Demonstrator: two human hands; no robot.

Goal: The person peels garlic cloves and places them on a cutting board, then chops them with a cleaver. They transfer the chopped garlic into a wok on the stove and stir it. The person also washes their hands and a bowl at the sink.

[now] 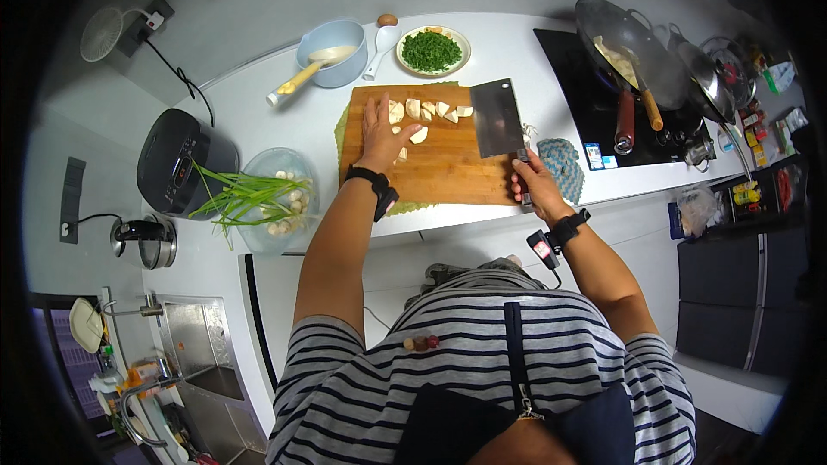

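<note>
My right hand (535,182) is closed around the dark handle of a cleaver (496,117). Its broad steel blade lies over the right end of a wooden cutting board (446,175), beside the pale chunks. A row of cut pale chunks, perhaps mushroom (413,108), runs along the upper part of the board. On the board's left side, my left hand (380,134) rests with fingers spread, next to a few more chunks. It partly covers some of them, and whether it touches them I cannot tell. A green cloth (413,208) shows beneath the board.
Left stand a glass bowl (249,242) with scallions and round whitish vegetables, and a rice cooker (169,161). Behind are a blue saucepan (333,35), a white spoon (384,45) and a plate of chopped greens (431,51). Right are a knitted cloth (561,165) and a wok (652,45) on a cooktop.
</note>
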